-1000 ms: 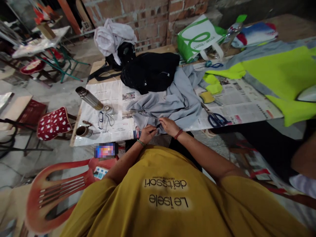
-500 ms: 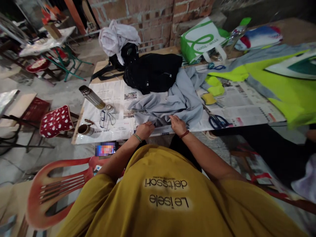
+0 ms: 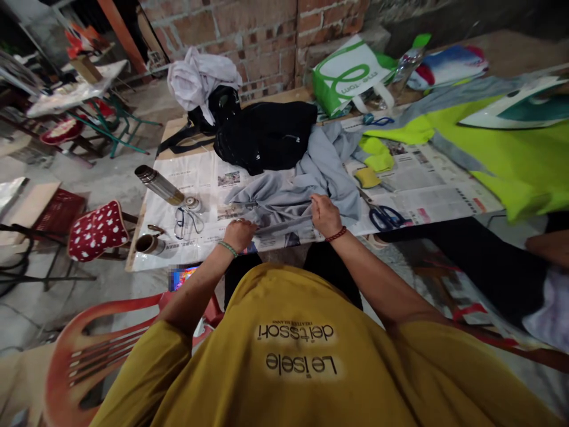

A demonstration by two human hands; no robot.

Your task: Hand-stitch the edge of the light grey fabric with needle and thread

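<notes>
A crumpled grey garment (image 3: 288, 193) lies on the newspaper-covered table (image 3: 208, 237) in front of me. My left hand (image 3: 240, 235), with a green bracelet at the wrist, is closed on the near left edge of the cloth. My right hand (image 3: 326, 214), with a dark red bracelet, pinches the same cloth further right. Between the two hands the fabric is drawn out in folds. Right of my right hand lie dark-handled scissors (image 3: 386, 217) and a yellow sponge-like piece (image 3: 368, 177).
Left on the table are a steel thermos (image 3: 159, 185), a cup (image 3: 150, 244) and glasses (image 3: 186, 223). Behind the cloth sits a black bag (image 3: 267, 136). An iron (image 3: 518, 107) rests on a yellow-green and grey garment (image 3: 484, 151). A person's dark-clothed leg (image 3: 480, 261) shows at the right.
My hands have moved further apart, the left one going left, and the cloth between them is stretched wider. The view has shifted slightly.
</notes>
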